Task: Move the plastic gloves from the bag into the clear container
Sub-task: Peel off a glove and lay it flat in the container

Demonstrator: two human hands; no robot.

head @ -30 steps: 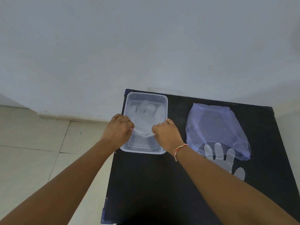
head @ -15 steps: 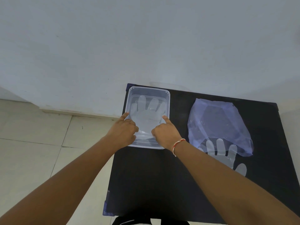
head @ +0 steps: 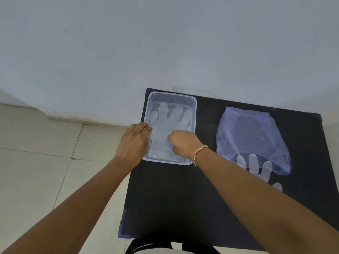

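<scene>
A clear plastic container (head: 171, 95) stands at the far left of the black table (head: 174, 198). One see-through plastic glove (head: 169, 119) lies flat inside it, fingers pointing away from me. My left hand (head: 133, 143) rests against the container's left rim with its fingers stretched out. Over the near half of the container, my right hand (head: 183, 143) has its fingers curled and sits on the glove's cuff end. To the right lies a pale blue plastic bag (head: 253, 136). A second glove (head: 256, 168) pokes out of the bag's near opening, partly hidden by my right forearm.
The table stands against a white wall (head: 165, 43), and its left edge drops to a tiled floor (head: 45, 162). Between the container and the bag runs a strip of bare black tabletop. Dark clothing shows at the bottom edge.
Both hands pinched the glove and lowered it into the container, then pressed it flat with the index fingers. Now the left hand is at the rim and the right hand's fingers are curled.
</scene>
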